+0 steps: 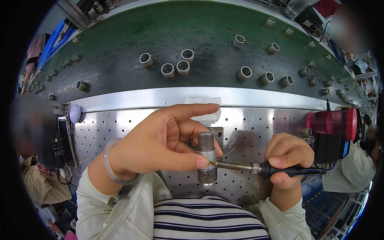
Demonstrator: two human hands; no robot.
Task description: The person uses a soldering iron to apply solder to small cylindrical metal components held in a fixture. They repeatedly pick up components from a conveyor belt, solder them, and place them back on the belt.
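Note:
A soldering iron (pixel 262 169) with a black handle and metal barrel lies in my right hand (pixel 290 154), fingers wrapped round the handle. Its tip points left and meets the side of a metal ring (pixel 207 155) that sits round an upright steel post (pixel 206 141). My left hand (pixel 160 140) grips the ring between thumb and lower fingers, its index finger stretched out above. A thin wire (pixel 229 153) sticks out to the right from the ring near the tip. Below the ring, the post's holder (pixel 207 174) ends in a rounded shiny knob. The far side of the ring is hidden.
A perforated metal worktop (pixel 244 120) lies under my hands, with a white folded cloth (pixel 204 117) behind the post. Beyond a metal rail, several rings (pixel 167 71) stand on a dark green belt (pixel 120 36). A pink cup (pixel 330 123) lies at right. Other people sit at both sides.

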